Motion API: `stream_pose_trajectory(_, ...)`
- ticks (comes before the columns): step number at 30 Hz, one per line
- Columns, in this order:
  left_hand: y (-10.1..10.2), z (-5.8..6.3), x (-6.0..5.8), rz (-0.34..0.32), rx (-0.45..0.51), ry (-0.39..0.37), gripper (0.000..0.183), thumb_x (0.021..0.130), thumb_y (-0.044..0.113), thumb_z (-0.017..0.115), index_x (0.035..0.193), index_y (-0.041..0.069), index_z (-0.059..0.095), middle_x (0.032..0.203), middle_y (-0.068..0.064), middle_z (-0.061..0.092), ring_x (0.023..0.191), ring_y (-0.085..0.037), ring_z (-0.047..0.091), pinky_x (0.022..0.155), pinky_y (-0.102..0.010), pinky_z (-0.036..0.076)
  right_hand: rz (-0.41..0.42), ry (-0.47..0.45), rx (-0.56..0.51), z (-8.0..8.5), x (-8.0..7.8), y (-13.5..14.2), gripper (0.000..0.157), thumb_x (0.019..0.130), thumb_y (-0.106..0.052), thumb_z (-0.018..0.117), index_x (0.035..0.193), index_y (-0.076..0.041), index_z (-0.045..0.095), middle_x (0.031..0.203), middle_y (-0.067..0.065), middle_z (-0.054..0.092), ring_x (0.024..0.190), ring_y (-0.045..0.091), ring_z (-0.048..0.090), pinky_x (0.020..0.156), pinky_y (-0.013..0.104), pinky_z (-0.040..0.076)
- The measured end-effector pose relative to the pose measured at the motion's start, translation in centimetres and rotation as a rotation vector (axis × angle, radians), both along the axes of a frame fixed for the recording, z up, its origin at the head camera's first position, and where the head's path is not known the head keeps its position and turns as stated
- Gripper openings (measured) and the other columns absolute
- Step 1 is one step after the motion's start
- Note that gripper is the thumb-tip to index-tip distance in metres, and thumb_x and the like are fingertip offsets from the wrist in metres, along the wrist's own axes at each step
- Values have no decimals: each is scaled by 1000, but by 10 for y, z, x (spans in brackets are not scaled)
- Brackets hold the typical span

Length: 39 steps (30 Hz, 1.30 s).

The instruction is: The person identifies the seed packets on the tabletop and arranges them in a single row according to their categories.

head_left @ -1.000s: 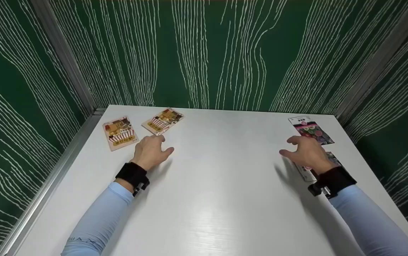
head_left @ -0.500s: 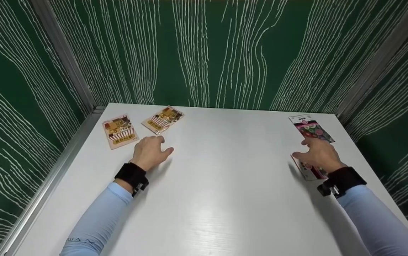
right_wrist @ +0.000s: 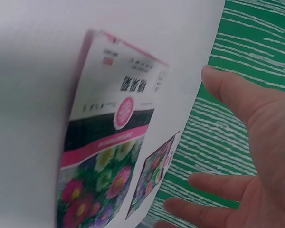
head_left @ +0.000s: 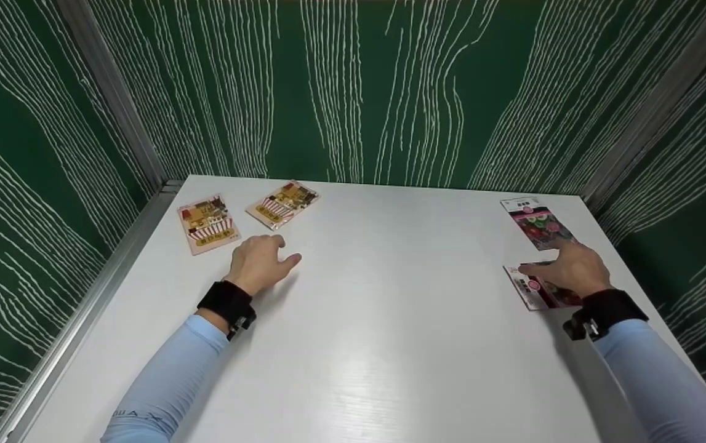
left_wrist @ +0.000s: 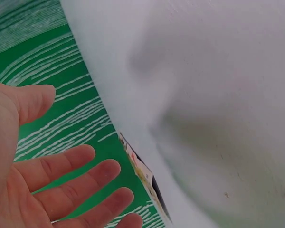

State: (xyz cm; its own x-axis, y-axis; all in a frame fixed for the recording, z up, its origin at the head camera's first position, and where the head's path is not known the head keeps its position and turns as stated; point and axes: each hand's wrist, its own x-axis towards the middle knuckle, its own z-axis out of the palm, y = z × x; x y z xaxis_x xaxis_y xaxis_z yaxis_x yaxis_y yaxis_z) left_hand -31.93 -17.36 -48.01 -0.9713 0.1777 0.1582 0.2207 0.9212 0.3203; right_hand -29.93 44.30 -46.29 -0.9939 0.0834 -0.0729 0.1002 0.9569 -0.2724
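Note:
My left hand (head_left: 260,264) hovers over the white table with fingers relaxed and thumb apart, holding nothing. Just beyond its fingertips lies a tan packet with red-and-white stripes (head_left: 284,204); a matching packet (head_left: 208,224) lies to its left. On the right, my right hand (head_left: 574,271) is spread loosely above a flower-picture packet (head_left: 531,292) and hides its far right part. A second flower packet (head_left: 537,221) lies flat behind it, near the right fingertips. In the right wrist view the nearer flower packet (right_wrist: 99,128) is apart from the thumb and fingers.
The white table (head_left: 389,295) carries all the packets near its left and right sides. Green walls with white wavy lines (head_left: 389,92) enclose the back and both sides. A metal rail (head_left: 82,326) runs along the left edge.
My right hand has moved to the right across the nearer flower packet, uncovering more of its left part. My left hand and the packets have stayed in place.

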Motion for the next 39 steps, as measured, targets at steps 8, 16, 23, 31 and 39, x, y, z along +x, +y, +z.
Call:
stream_pose_trajectory(8, -2, 0, 2, 6, 10, -13, 60, 105, 53, 73, 130, 0, 79, 125, -23, 82, 113, -42, 79, 96, -57, 64, -75, -180, 7, -9, -2, 26, 153, 84, -89, 75, 165, 26, 15, 152, 64, 35, 127, 79, 49, 81, 67, 60)
stream_pose_trajectory(16, -1, -2, 3, 5, 13, -31, 61, 105, 54, 73, 132, 0, 78, 126, -23, 82, 115, -43, 78, 98, -58, 63, -111, -225, 3, -9, 8, 29, 152, 81, -89, 78, 156, 32, 25, 122, 47, 62, 92, 45, 60, 67, 45, 53)
stream_pose_trajectory(23, 1, -6, 3, 7, -5, -46, 61, 105, 55, 72, 133, 1, 78, 125, -23, 82, 115, -42, 77, 99, -57, 63, -159, -230, 25, -15, 8, 30, 151, 75, -92, 81, 152, 29, 36, 100, 33, 60, 87, 41, 55, 66, 44, 45)
stream_pose_trajectory(31, 3, -8, 5, -12, -11, -18, 58, 105, 53, 73, 132, 1, 78, 122, -23, 82, 112, -44, 78, 96, -58, 64, -178, -243, 55, -17, 7, 30, 153, 75, -98, 75, 150, 31, 43, 125, 56, 51, 103, 54, 53, 74, 54, 51)
stream_pose_trajectory(39, 6, -9, 2, -4, -10, -36, 58, 105, 51, 73, 133, 0, 78, 124, -24, 82, 116, -44, 78, 99, -58, 64, -233, -161, 119, -21, 6, 31, 157, 67, -94, 84, 142, 35, 36, 120, 57, 40, 104, 57, 48, 77, 61, 57)
